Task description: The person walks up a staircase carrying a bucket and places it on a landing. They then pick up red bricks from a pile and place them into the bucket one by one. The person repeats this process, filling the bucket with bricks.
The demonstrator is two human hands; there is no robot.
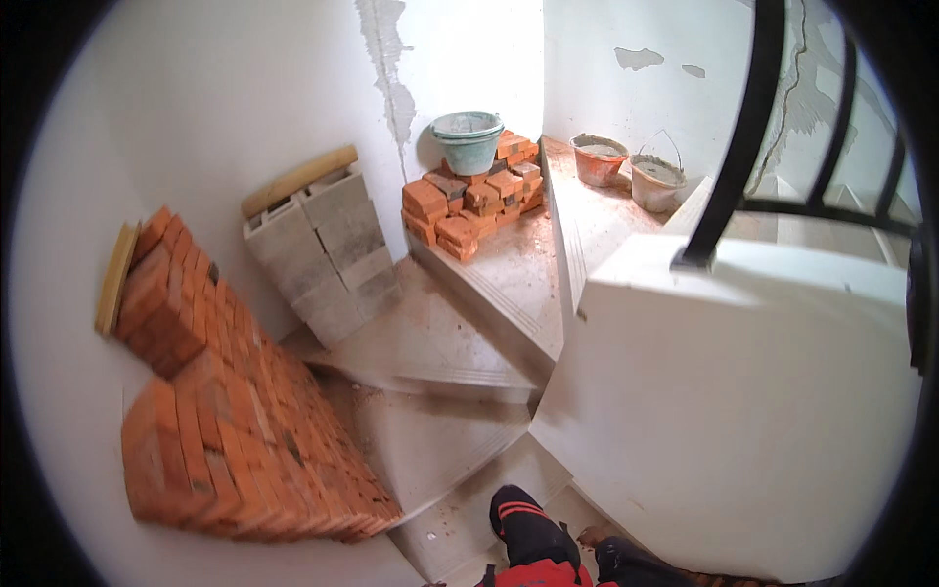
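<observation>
At the lower edge, what looks like my right hand [592, 536] shows small and partly hidden at the end of a dark sleeve [631, 560]. Its fingers are too unclear to read, and nothing can be made out in it. It is nearest to my dark trouser leg [533, 528] with red stripes, beside the white stair wall [724, 411]. My left hand is outside the picture. Ahead, winding stairs [440, 342] turn upward to the right.
Stacked red bricks [245, 430] line the left wall, with grey blocks [328, 249] beyond. A green bucket [469, 147] sits on a brick pile [479, 205]. Two mortar buckets, one orange [597, 166] and one greyish [657, 186], stand higher. A black railing [738, 137] rises at right.
</observation>
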